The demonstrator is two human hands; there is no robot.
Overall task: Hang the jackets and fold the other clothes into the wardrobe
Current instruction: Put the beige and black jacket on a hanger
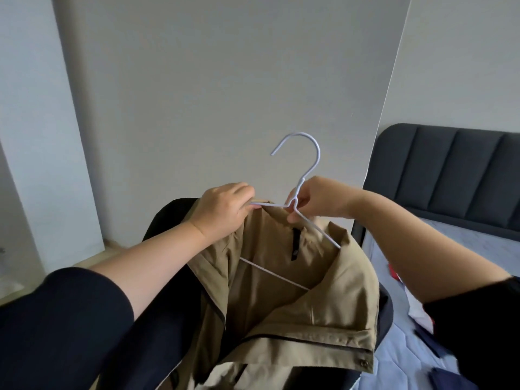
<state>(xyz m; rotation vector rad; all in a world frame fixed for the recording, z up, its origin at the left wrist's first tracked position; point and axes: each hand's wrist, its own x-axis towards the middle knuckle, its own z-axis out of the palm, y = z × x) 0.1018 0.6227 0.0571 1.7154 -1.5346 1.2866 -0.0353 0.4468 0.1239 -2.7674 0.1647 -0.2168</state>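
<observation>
Facing a plain pale grey wall (225, 80), dark padded headboard (450, 170) at three o'clock. Threading a thin white wire hanger (306, 164) into a khaki cotton jacket (323, 291) at six o'clock. Left hand (222, 209) pinching collar and hanger arm; right hand (312, 199) closed around the neck. Risking the right shoulder slipping off, fabric bunching unevenly.

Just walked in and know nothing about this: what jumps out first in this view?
In the middle, a white wire hanger is being worked into a tan jacket, its hook pointing up against the pale wall. The left hand pinches the hanger's arm with the collar; the right hand grips its neck. At right sits a dark padded headboard.
</observation>
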